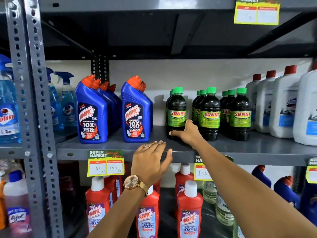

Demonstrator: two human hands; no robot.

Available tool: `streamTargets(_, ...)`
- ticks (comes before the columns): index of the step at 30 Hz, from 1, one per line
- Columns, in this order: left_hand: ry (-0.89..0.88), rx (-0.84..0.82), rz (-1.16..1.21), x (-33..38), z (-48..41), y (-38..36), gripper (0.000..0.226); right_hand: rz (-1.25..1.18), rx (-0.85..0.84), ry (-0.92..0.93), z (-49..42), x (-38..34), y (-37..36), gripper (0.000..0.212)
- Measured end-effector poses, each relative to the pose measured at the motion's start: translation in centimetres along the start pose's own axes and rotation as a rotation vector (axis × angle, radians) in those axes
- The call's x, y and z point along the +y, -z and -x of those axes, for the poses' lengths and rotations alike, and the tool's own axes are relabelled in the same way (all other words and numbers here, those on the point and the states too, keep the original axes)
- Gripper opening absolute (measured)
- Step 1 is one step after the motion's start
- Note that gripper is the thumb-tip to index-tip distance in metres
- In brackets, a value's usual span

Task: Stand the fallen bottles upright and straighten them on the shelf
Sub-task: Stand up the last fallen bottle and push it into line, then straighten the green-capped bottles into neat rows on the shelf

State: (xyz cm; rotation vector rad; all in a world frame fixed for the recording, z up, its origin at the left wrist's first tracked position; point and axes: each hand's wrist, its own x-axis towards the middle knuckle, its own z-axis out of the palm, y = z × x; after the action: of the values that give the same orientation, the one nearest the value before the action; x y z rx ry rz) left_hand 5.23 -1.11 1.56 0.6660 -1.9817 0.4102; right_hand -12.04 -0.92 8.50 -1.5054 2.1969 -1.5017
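Head view: all bottles upright, so straightening step; right hand (186, 133) fingers wrapped on the leftmost SUNNY bottle (176, 114) near the shelf (120, 146) front edge, left hand (152, 162) fingers loosely together, resting on that edge; next, likely nudge it into line.

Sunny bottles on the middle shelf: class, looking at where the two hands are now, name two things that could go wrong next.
1. The right hand grips the leftmost Sunny bottle low down; a push could tip it into the close neighbouring row.
2. The left hand rests on the shelf edge beside the price tag and could knock it off.
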Motion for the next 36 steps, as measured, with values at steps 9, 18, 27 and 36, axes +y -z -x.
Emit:
streamTargets(9, 0.101, -0.172, -0.117, 0.5, -1.4, 1.2, 0.052, -0.123, -0.176, -0.056, 1.0, -0.3, 1.7, 0.046)
streamTargets(18, 0.458, -0.558, 0.411, 0.9, -7.7, -0.2, 0.111, 0.168, 0.017, -0.189, 1.9, 5.4, 11.2, 0.063)
streamTargets(27, 0.691, -0.56, 0.507, 1.4, -11.3, -5.2, 0.117, -0.065, -0.096, -0.108, -2.0, 6.6, 9.4, 0.075)
streamTargets(36, 0.616, -0.549, 0.37, 1.3, -11.3, -6.9, 0.086, -0.113, -0.116, -0.056, -3.3, 8.1, 9.1, 0.081)
